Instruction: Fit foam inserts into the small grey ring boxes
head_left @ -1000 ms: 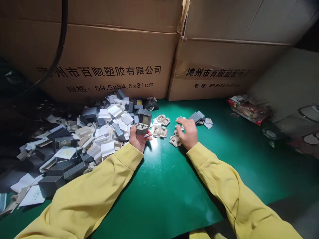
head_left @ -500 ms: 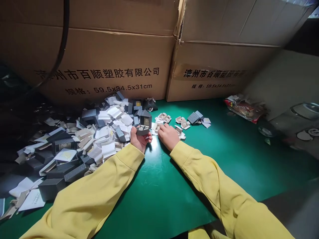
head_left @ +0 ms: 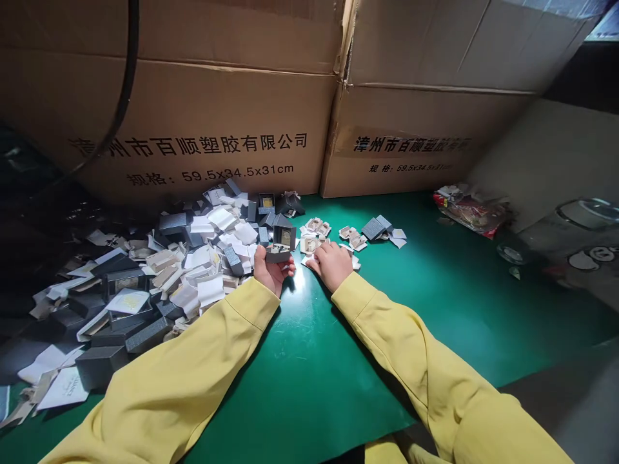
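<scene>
Left hand [head_left: 271, 278] grips an open dark box [head_left: 279, 256] from below, its lid raised on the far side, clear of the green desk [head_left: 290, 386] and beside the right edge of a large pile. Right hand [head_left: 334, 263] is low over the desk, just right of the box, fingers curled and close together among small beige inserts [head_left: 316, 226]; whether it grips one cannot be told, as the fingers hide the spot. The pile [head_left: 211, 252], of dark boxes, white papers and beige pieces, covers the left side. Small grey boxes [head_left: 374, 229] lie to the far right of the inserts, touching pale papers [head_left: 398, 237]. Two printed cartons, left [head_left: 193, 103] and right [head_left: 411, 116], stand along the far edge. A red-trimmed clear bag [head_left: 476, 214] lies far right.
</scene>
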The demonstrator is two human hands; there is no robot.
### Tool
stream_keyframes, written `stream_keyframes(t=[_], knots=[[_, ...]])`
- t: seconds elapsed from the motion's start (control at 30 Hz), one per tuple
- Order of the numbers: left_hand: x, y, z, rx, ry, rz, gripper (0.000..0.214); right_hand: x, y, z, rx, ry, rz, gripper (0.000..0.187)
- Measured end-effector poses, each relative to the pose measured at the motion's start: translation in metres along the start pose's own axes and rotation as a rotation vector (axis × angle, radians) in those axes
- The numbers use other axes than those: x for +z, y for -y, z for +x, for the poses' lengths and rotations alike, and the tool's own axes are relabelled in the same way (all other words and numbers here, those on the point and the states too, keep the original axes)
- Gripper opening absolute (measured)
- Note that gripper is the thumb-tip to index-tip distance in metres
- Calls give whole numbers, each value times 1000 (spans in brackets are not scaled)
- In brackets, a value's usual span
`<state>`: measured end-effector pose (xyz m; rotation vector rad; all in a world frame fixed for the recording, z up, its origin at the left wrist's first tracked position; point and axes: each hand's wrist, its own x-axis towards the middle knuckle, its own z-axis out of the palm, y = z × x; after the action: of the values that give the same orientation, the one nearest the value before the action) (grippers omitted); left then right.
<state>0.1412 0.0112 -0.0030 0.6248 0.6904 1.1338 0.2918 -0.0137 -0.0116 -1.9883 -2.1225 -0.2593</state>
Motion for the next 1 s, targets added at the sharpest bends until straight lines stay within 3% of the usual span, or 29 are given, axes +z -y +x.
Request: stream_keyframes(t=[0.13, 0.3, 0.4, 0.47, 0.57, 0.7, 1.0], knots=[[2, -1, -3, -70, 31, -36, 48, 5, -10, -9, -40, -83, 138, 14], [3, 5, -7, -220, 148, -31, 38, -4, -29, -17, 70, -448, 527, 17], [4, 9, -10, -256, 266, 74, 62, -19, -34, -20, 166, -585, 704, 19], [5, 12, -12, -277, 305, 132, 77, -27, -30, -22, 163, -592, 768, 19], [6, 14, -15, -273, 309, 179, 83, -32, -18, -26, 49, -521, 770, 18], [6, 17, -17, -206, 319, 227, 83, -25, -6, -29, -14, -448, 674, 20], [2, 22, -13, -144, 379, 289, 85, -10, -8, -31, -37, -362, 488, 25]])
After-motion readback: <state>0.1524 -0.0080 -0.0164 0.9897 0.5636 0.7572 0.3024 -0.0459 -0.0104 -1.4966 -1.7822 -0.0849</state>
